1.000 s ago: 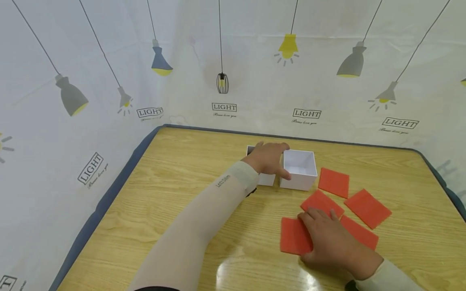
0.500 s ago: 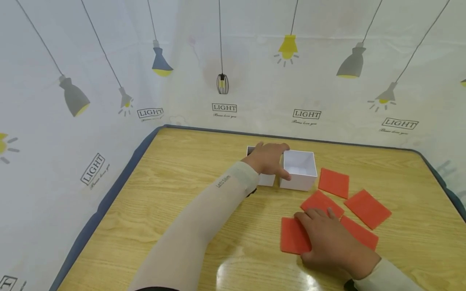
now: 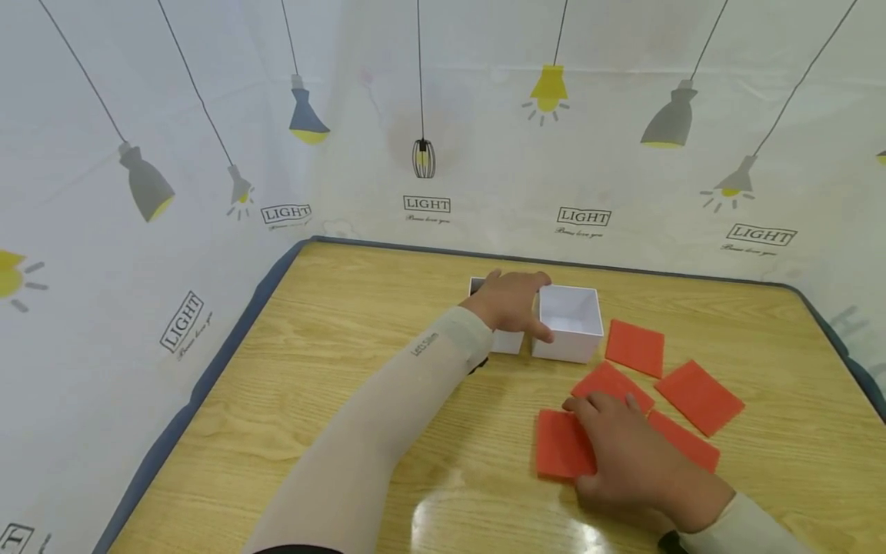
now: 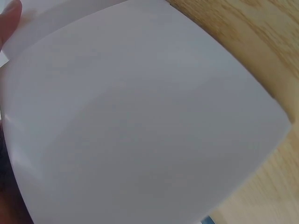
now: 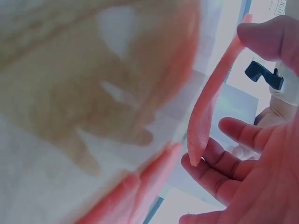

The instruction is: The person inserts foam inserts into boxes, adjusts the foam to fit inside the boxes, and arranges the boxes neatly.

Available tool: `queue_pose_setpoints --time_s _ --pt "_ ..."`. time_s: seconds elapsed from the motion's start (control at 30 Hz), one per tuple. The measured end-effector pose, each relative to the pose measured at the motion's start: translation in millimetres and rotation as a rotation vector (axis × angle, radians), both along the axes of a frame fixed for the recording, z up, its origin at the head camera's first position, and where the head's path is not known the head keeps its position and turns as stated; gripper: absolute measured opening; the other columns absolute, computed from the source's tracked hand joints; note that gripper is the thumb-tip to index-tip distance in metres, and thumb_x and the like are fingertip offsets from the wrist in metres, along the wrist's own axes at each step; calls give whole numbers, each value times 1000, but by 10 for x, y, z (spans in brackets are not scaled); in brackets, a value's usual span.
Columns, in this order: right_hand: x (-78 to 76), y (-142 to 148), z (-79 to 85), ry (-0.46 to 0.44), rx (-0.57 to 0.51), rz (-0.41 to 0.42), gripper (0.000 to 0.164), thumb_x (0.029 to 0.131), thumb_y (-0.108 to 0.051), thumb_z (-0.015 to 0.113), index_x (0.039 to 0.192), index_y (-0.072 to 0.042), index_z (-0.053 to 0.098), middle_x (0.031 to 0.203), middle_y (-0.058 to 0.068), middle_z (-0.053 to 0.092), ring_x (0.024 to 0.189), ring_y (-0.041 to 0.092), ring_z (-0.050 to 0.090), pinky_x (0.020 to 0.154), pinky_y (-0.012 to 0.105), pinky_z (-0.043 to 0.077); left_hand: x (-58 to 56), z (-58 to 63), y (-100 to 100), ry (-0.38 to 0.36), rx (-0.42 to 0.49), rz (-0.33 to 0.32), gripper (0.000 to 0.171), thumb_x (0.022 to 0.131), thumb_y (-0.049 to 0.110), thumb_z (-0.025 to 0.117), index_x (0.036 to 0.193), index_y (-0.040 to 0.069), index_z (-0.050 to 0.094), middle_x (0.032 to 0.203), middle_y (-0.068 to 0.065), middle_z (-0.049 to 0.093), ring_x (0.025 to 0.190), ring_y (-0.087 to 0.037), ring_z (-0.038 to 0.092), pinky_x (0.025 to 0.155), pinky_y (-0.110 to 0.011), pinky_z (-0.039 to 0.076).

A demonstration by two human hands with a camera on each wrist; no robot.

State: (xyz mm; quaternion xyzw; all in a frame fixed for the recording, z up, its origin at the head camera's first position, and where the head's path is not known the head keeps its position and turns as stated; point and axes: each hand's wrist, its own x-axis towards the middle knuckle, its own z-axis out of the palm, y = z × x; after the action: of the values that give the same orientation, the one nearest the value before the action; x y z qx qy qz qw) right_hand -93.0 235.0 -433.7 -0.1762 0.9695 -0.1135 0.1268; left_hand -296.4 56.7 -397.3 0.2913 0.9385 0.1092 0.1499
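Clearly, the right hand (image 3: 633,454) pinches a red square (image 3: 562,445) between thumb and fingertips, beside four other squares (image 3: 701,398) on the table (image 3: 332,323). The left hand (image 3: 511,302) spreads thumb and forefinger at the white box (image 3: 567,346), partly covering a second box (image 3: 507,343); whether it grips either is hard to tell.

The table (image 3: 332,308) looks like glossy wood, the box (image 3: 567,346) smooth card, the red squares (image 3: 634,348) matt felt.
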Motion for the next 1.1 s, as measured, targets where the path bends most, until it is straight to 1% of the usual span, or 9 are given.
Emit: queue_pose_setpoints --time_s 0.13,0.2,0.3,0.4,0.53,0.7,0.83,1.0,1.1 --pt "-18 18 30 -20 -12 -13 85 68 -40 91 141 -12 58 131 3 60 117 22 56 112 72 37 1 2 2 1 2 3 98 82 64 83 162 28 39 156 10 55 144 -13 52 130 -50 17" --pt "-23 23 24 -26 -10 -21 84 68 -40 92 140 -14 58 131 2 59 115 21 55 111 65 42 0 -2 1 2 1 0 98 82 64 83 162 28 39 156 10 55 143 -13 52 130 -50 17" --pt "-24 30 13 -25 -16 -26 81 69 -38 91 139 -15 58 130 1 58 112 20 54 106 57 49 -3 -6 1 3 -1 -4 99 82 64 83 162 28 38 156 10 55 144 -13 51 130 -50 17" --pt "-25 34 9 -22 -28 -30 78 69 -37 91 138 -17 58 131 0 58 111 20 54 102 53 52 -8 -12 1 7 -5 -7 99 82 64 83 163 28 38 157 10 54 144 -13 51 130 -51 17" --pt "-36 45 18 -11 -53 -22 77 71 -34 90 137 -15 57 133 2 60 113 22 55 102 53 52 -17 -29 5 15 -10 -8 100 82 65 83 163 28 37 157 10 54 145 -13 51 130 -52 17" --pt "-53 73 45 30 -80 -8 77 72 -34 89 138 -11 57 134 5 62 118 27 57 104 55 52 -24 -41 12 7 -11 -6 100 82 66 83 163 29 37 157 11 53 145 -13 50 130 -51 16" --pt "-65 114 84 92 -107 15 75 71 -30 89 137 -11 59 132 4 63 120 29 57 102 55 52 -22 -34 12 10 -7 -11 99 82 65 83 162 28 38 156 11 55 144 -13 51 130 -51 17" --pt "-101 161 148 188 -111 42 70 70 -29 88 133 -13 62 124 -1 63 113 26 59 98 52 53 -11 -12 4 23 -9 -17 99 82 65 83 162 27 38 155 10 56 143 -14 52 130 -52 17" --pt "-125 190 183 210 -114 50 68 71 -28 88 132 -13 61 125 0 64 114 27 60 99 54 53 -7 -13 7 19 -10 -12 99 82 65 83 162 27 38 156 10 55 144 -14 52 130 -52 16"
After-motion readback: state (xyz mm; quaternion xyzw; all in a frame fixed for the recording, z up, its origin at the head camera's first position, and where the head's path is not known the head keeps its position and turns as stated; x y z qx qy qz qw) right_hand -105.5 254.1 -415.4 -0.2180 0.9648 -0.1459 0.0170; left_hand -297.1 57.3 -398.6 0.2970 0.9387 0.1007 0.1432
